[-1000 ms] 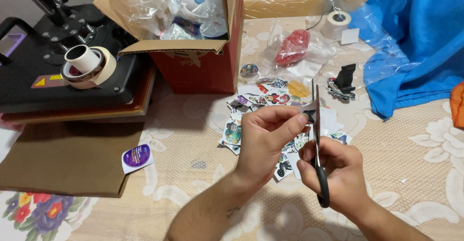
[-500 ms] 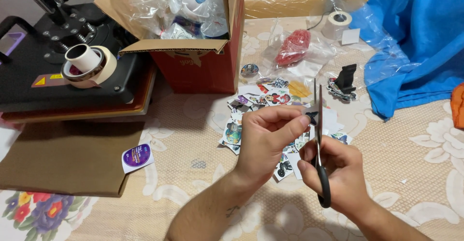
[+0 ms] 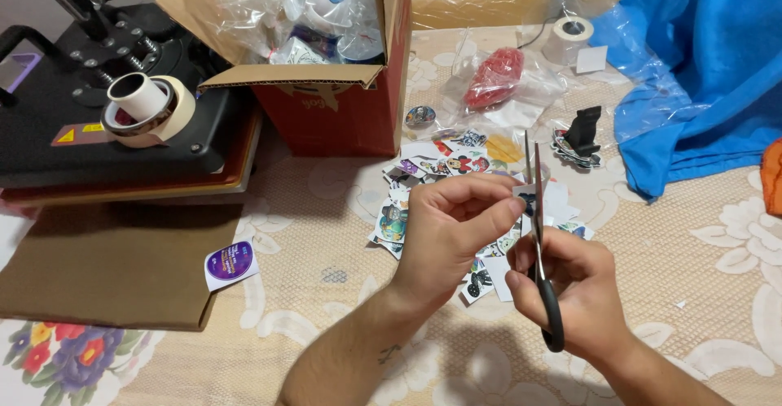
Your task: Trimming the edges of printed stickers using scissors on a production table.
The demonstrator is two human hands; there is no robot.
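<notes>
My left hand [image 3: 450, 227] pinches a small paper cutout [image 3: 525, 198] between thumb and fingers, holding it against the blades. My right hand [image 3: 574, 292] grips black-handled scissors [image 3: 539, 235], blades pointing up and away, closed around the cutout's edge. Both hands hover over a loose pile of printed paper cutouts [image 3: 444, 166] spread on the beige lace tablecloth [image 3: 326, 194]. Most of the small piece is hidden by my fingers.
A black heat press [image 3: 98, 121] with tape rolls [image 3: 147, 109] on it stands at the left. A red cardboard box [image 3: 334, 88] full of plastic bags sits behind the pile. A round purple sticker [image 3: 230, 263], brown paper [image 3: 106, 267], blue cloth [image 3: 700, 72], a black clip [image 3: 584, 131].
The hands and scissors have stayed almost in place; my left fingers have shifted the small piece slightly at the blades.
</notes>
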